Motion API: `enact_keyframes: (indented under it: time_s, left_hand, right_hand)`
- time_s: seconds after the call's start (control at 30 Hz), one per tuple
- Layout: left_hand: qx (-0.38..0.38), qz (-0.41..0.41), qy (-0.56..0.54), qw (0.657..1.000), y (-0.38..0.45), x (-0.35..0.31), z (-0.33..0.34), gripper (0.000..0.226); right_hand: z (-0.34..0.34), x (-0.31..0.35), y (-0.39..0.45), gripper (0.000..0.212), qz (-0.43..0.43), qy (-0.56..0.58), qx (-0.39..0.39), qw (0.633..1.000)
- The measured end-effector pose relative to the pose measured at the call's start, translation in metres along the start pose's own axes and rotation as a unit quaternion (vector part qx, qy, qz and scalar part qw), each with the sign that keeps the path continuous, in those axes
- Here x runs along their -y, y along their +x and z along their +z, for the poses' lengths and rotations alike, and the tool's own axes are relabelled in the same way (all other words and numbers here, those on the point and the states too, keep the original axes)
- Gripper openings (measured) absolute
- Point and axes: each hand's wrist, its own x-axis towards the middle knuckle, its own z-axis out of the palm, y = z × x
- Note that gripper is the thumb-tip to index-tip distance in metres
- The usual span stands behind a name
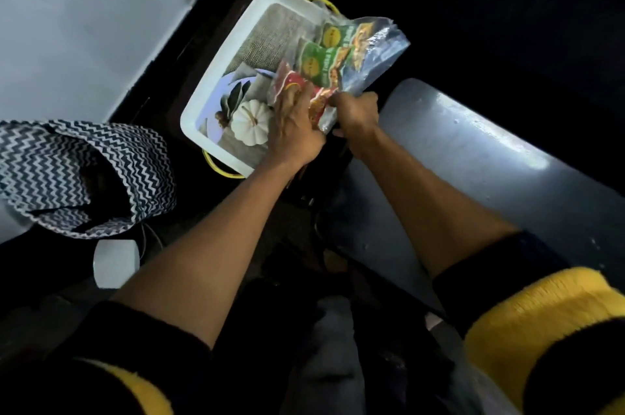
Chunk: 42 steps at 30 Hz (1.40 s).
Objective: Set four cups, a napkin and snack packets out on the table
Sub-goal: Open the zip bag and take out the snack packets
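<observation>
Dim room, dark floor, pale wall at upper left; a white tray [216, 83] with yellow handles is seen on a dark stand, its printed base showing a pumpkin picture.

Item: snack packets [324, 56], two green and one red, lying partly inside a clear plastic bag [378, 56] over the tray's right edge. The long axis of the bag is judged to run from the hands up and to the right, with its closed end farthest from the person. The red packet [297, 83] is nearest the wrists, the green ones beyond it.

Left hand [297, 130]: laid over the red packet at the bag's mouth, fingers [291, 100] curled onto it, apparently gripping. Right hand [355, 113]: clenched on the near edge of the bag, just beside the left hand.

Relation governing the coming move: the packets lie ahead of both hands, so withdrawal toward the person along the bag's axis is judged likely, the left hand being nearer the packets.

Also noted: a zigzag-patterned bag [84, 171] at left; a grey bench [490, 150] at right. Cups and napkin are not seen.
</observation>
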Motion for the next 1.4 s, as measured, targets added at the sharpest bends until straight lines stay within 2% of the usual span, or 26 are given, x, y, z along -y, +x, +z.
enact_keyframes:
  time_s: [0.07, 0.13, 0.2, 0.23, 0.3, 0.37, 0.53, 0.7, 0.8, 0.87, 0.97, 1.1, 1.13, 1.3, 1.4]
  left_hand:
    - [0.020, 0.012, -0.002, 1.000, 0.002, 0.004, 0.001, 0.070]
    - [0.012, 0.016, -0.001, 1.000, 0.000, 0.007, 0.002, 0.074]
    - [0.014, 0.008, -0.014, 1.000, -0.003, 0.008, 0.005, 0.079]
    - [0.011, 0.006, -0.021, 1.000, -0.005, 0.010, 0.006, 0.081]
    - [-0.023, 0.017, -0.029, 0.999, -0.011, 0.011, 0.006, 0.080]
    - [-0.078, 0.024, -0.037, 0.996, -0.021, 0.007, 0.005, 0.075]
    - [-0.179, 0.037, -0.101, 0.978, -0.054, -0.016, 0.004, 0.053]
    - [-0.219, 0.036, -0.154, 0.963, -0.096, -0.052, 0.018, 0.042]
    - [-0.250, 0.015, -0.174, 0.952, -0.122, -0.078, 0.029, 0.039]
    - [-0.258, 0.005, -0.191, 0.947, -0.134, -0.095, 0.039, 0.035]
    - [-0.225, 0.017, -0.193, 0.955, -0.152, -0.117, 0.056, 0.027]
    - [-0.144, 0.023, -0.184, 0.972, -0.170, -0.130, 0.089, 0.033]
    - [-0.119, 0.020, -0.185, 0.975, -0.172, -0.130, 0.097, 0.036]
    - [0.001, -0.016, -0.157, 0.987, -0.181, -0.129, 0.118, 0.045]
    - [-0.018, -0.023, -0.143, 0.989, -0.188, -0.141, 0.111, 0.061]
  right_hand:
    - [0.008, -0.013, 0.024, 0.069, 0.036, 0.066, 0.006, 0.997]
    - [0.011, -0.018, 0.032, 0.051, 0.036, 0.065, -0.005, 0.997]
    - [0.007, -0.011, 0.016, 0.021, 0.007, 0.046, -0.014, 0.999]
    - [0.005, -0.011, 0.013, 0.014, -0.014, 0.049, -0.010, 0.999]
    - [0.002, -0.007, -0.001, 0.025, -0.044, 0.067, 0.021, 0.997]
    - [-0.004, -0.004, -0.015, 0.027, -0.075, 0.109, 0.060, 0.989]
    - [-0.035, -0.005, -0.056, 0.037, -0.119, 0.174, 0.142, 0.967]
    - [-0.076, -0.024, -0.083, 0.024, -0.112, 0.229, 0.155, 0.954]
    - [-0.103, -0.046, -0.090, 0.027, -0.053, 0.279, 0.136, 0.949]
    - [-0.123, -0.067, -0.094, 0.036, -0.019, 0.260, 0.104, 0.960]
    - [-0.153, -0.093, -0.099, 0.055, 0.024, 0.270, 0.084, 0.959]
    - [-0.196, -0.109, -0.096, 0.013, 0.051, 0.275, 0.070, 0.958]
    - [-0.204, -0.113, -0.094, 0.010, 0.054, 0.258, 0.069, 0.962]
    - [-0.228, -0.127, -0.088, 0.012, 0.034, 0.149, 0.052, 0.987]
    - [-0.234, -0.136, -0.088, 0.030, 0.003, 0.110, 0.017, 0.994]
